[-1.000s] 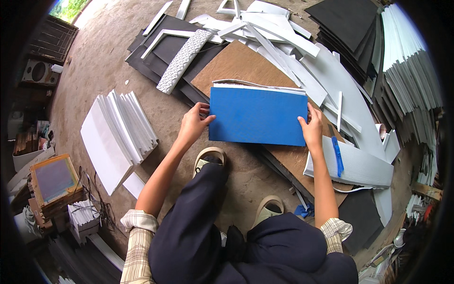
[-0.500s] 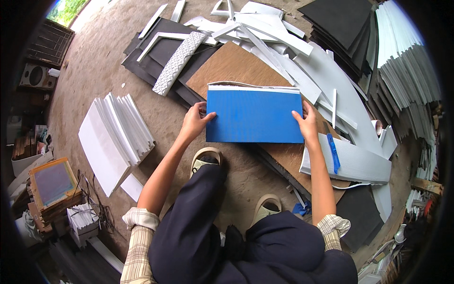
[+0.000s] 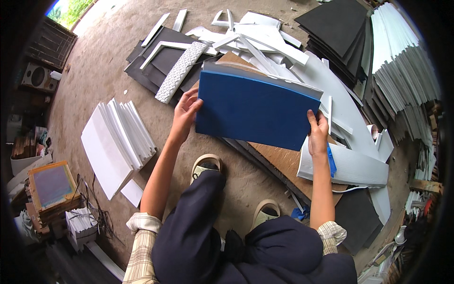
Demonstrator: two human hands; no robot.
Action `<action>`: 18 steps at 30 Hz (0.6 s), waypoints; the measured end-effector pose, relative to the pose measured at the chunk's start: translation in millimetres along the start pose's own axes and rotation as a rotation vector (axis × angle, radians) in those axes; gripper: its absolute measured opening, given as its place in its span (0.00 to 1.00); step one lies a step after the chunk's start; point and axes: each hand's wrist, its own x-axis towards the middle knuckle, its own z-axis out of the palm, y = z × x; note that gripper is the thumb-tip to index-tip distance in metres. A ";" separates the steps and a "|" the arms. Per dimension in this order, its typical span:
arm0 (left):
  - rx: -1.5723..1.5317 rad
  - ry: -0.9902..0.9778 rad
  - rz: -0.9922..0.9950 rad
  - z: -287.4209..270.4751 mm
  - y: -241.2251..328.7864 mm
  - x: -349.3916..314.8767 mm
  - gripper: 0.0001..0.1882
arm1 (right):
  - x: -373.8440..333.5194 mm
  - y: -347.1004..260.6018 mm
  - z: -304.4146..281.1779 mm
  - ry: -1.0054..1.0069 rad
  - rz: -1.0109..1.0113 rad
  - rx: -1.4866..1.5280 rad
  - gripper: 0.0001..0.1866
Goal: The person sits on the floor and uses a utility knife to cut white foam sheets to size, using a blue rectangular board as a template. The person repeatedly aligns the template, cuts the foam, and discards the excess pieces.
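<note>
Between both my hands a flat blue rectangular panel (image 3: 257, 108) is lifted and tilted, its right end lower than its left. White sheet edges show along its far side. My left hand (image 3: 186, 116) grips the left edge, thumb on the blue face and fingers behind. The right edge is pinched by my right hand (image 3: 318, 128) in the same way. Beneath lies a brown wooden board (image 3: 279, 161), partly hidden by the panel. A blue utility knife (image 3: 332, 163) rests on a curved white foam piece (image 3: 362, 168), half covered by my right forearm.
White foam offcuts (image 3: 269, 35) and dark sheets (image 3: 161, 52) are heaped beyond the board. A stack of white sheets (image 3: 116, 146) stands on the floor at left. Tall piles of dark boards (image 3: 336, 28) and white sheets (image 3: 406, 61) line the right. A framed screen (image 3: 54, 184) sits at far left.
The blue panel has been raised off the board and tilted, its right end dropping; its face looks darker. My left hand moved up and left, my right hand slightly right and down.
</note>
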 end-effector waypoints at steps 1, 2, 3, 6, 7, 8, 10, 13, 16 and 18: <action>-0.184 -0.053 -0.030 1.6 3.3 0.0 0.29 | -4.2 3.6 -0.3 0.046 0.043 0.075 0.25; -0.368 -0.108 -0.061 3.6 6.3 -1.9 0.32 | -10.1 8.8 0.9 0.093 0.085 0.150 0.25; -0.546 -0.158 -0.092 3.5 9.3 -4.5 0.35 | -16.7 11.2 8.3 0.135 0.130 0.230 0.25; -0.489 -0.310 -0.102 34.9 -8.7 -13.9 0.42 | -40.2 19.6 35.2 0.212 0.301 0.341 0.23; -0.503 -0.290 -0.119 44.4 -20.1 -15.3 0.40 | -49.6 21.9 47.1 0.192 0.317 0.399 0.22; -0.473 -0.162 -0.192 68.7 -21.4 -17.6 0.38 | -58.3 22.4 48.1 0.213 0.326 0.427 0.22; -0.386 0.055 -0.239 83.6 -25.1 -23.8 0.36 | -76.0 23.1 59.2 0.235 0.393 0.453 0.24; -0.250 0.166 -0.238 89.6 -48.9 -17.3 0.35 | -101.0 29.7 53.9 0.058 0.389 0.453 0.26; -0.110 0.112 -0.340 78.8 -58.4 -12.9 0.33 | -114.4 44.0 21.8 -0.182 0.591 0.202 0.26; -0.016 0.083 -0.351 66.2 -60.0 -9.0 0.31 | -120.1 48.0 -0.3 -0.310 0.684 -0.029 0.29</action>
